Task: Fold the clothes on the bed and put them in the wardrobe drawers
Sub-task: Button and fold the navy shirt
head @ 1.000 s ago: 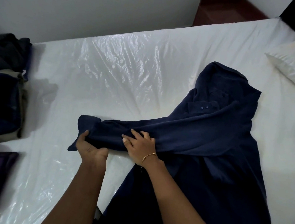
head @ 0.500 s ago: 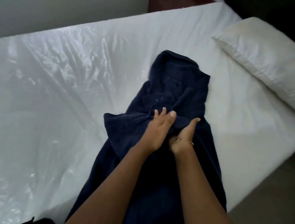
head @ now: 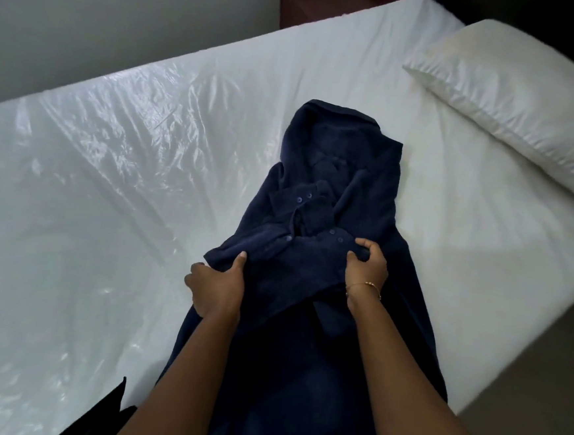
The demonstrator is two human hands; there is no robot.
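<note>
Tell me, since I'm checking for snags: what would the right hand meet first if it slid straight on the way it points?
Probably the buttoned cuffs of the navy blue shirt that the right hand grips; depth is unclear.

Navy shirt [head: 308,322] on white bed [head: 108,203], white pillow [head: 527,109].
</note>
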